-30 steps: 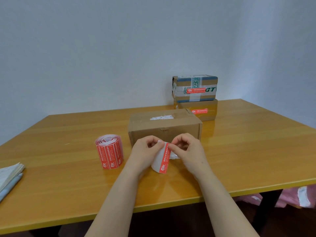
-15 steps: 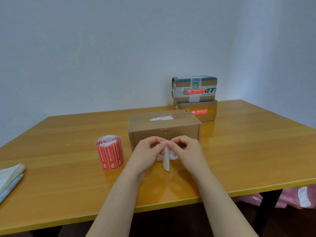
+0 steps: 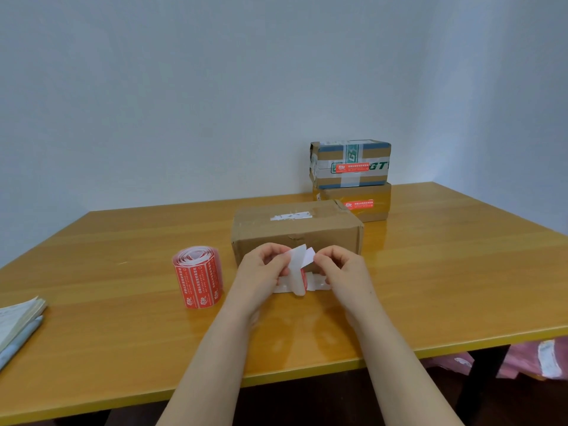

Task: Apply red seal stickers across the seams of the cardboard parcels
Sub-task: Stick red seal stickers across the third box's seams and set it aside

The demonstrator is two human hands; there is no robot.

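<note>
Since half a second ago the hands have drawn apart and a white flap (image 3: 308, 257) has split off the strip (image 3: 297, 272).

Left hand (image 3: 264, 270) pinches the curled strip, red edge showing. Right hand (image 3: 341, 272) pinches the flap. Fingers are curled, just in front of the plain cardboard box (image 3: 295, 236).

Glossy red roll (image 3: 198, 281) stands to the left on the table (image 3: 123, 333).
</note>
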